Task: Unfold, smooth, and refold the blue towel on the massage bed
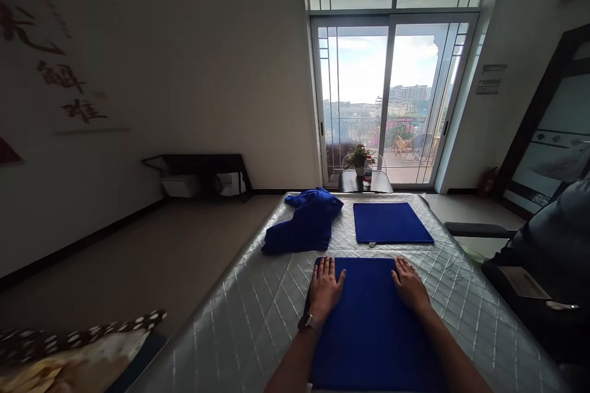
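Observation:
A flat blue rectangular cloth (pixel 369 331), which looks like a folded fabric piece or cushion cover, lies before me on a silver quilted surface (pixel 230 331). My left hand (pixel 326 287) rests flat on its far left corner, fingers stretched forward, a watch on the wrist. On the far right corner lies my right hand (pixel 409 282), palm down with fingers extended. Just beyond it is a second flat blue cloth (pixel 391 223) with a small pale tag at its near edge. To the left of that sits a crumpled blue cloth (pixel 304 221).
A small dark table (pixel 348 182) with a potted plant (pixel 358 158) and a bottle (pixel 367 172) stands before the sliding glass door. At right is a dark seat (pixel 520 301) with a phone-like flat object. A polka-dot fabric (pixel 83 334) lies at lower left.

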A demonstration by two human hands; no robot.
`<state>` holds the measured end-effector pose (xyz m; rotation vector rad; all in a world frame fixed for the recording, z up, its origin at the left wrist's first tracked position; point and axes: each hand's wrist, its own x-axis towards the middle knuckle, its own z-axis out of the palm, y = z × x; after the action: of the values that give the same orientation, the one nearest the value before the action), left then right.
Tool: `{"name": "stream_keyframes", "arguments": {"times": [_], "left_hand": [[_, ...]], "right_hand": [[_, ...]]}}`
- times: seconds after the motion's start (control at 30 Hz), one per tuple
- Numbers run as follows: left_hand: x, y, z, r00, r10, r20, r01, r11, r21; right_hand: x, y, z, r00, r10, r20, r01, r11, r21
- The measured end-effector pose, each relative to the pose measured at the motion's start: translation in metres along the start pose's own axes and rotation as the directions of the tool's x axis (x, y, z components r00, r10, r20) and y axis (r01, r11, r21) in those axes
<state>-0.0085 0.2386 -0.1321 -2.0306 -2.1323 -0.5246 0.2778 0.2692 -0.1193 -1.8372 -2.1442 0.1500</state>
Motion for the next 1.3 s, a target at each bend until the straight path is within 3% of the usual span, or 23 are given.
{"name": "stream_keyframes", "arguments": {"times": [1.3], "left_hand": [[-0.0014, 0.0021, -0.0064, 1.0, -0.006, 0.02, 0.006, 1.0, 0.018]], "right_hand": [[0.0009, 0.0038, 0.0048, 0.999, -0.016, -0.035, 0.016, 1.0, 0.007]]}}
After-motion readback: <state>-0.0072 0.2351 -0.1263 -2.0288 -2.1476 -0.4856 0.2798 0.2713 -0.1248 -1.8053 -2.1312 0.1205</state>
